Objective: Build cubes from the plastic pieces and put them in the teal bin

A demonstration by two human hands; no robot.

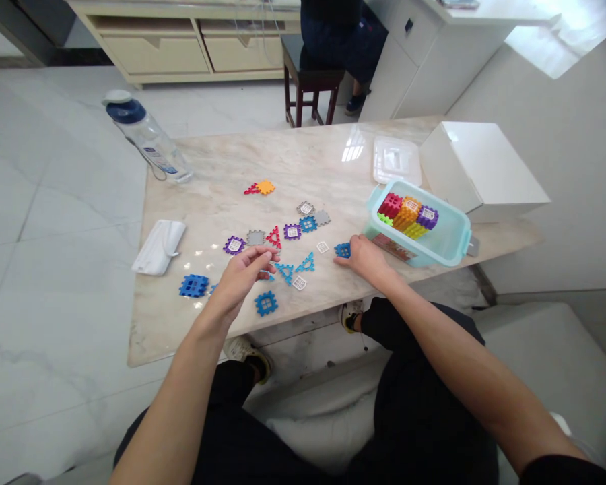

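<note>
The marble surface [222, 168] carries everything, with a white box [479, 168] at its far right corner and a clear lid [396, 160] just beside it. Near the right edge stands a teal tub [452, 236], tilted toward the person, with a stack of red, orange, yellow and purple blocks [408, 215] inside. A water bottle [149, 138] lies at the far left corner, and a folded face mask [159, 246] rests by the left edge.

Flat plastic tiles [293, 231] lie scattered over the middle of the surface, and a thicker blue block [193, 285] and a blue square tile [266, 303] sit close to the near edge.

The left hand [242, 273] hovers over the near middle, fingers curled and thumb drawn in toward the fingertips; whether it pinches a piece cannot be told. The right hand [366, 256] lies flat, fingers together, its tips touching a small blue tile [342, 250] just beside the tub.

The blue square tile so near the edge could be swept to the floor by the left forearm. The tilted tub could likely tip or slide if the right wrist nudges its near wall.
</note>
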